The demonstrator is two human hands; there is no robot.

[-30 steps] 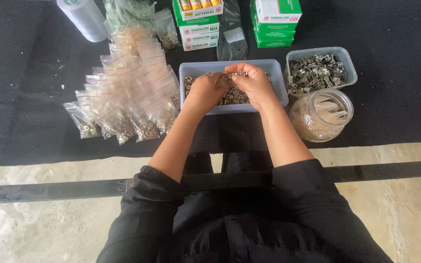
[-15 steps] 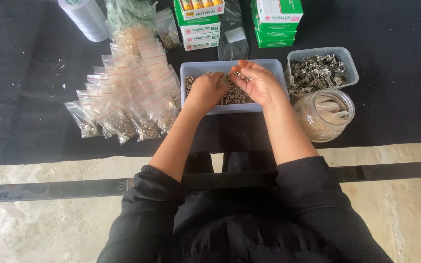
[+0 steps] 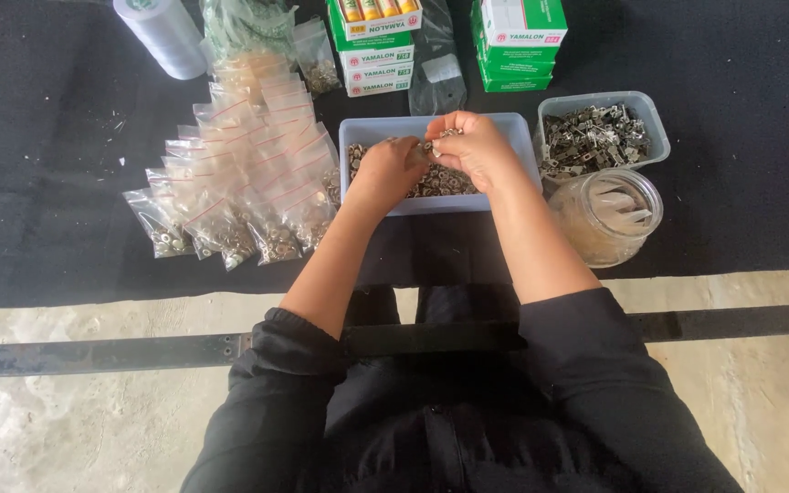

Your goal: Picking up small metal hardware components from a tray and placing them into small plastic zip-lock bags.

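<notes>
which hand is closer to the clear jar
Right. The right hand is over the blue tray, just up-left of the jar; the left hand lies farther left.

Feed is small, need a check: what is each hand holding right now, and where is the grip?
Right hand pinches small metal pieces at its fingertips over the tray. Left hand rests in the tray; its hold cannot be told.

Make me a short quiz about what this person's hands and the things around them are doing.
1. True or false: both hands are over the blue tray of small metal parts.
2. What lies to the left of that tray?
3. Which container stands nearest the right hand: A, the clear jar; B, the white roll?

Key
1. True; the left hand is there too.
2. Rows of small filled clear bags.
3. A.
</notes>
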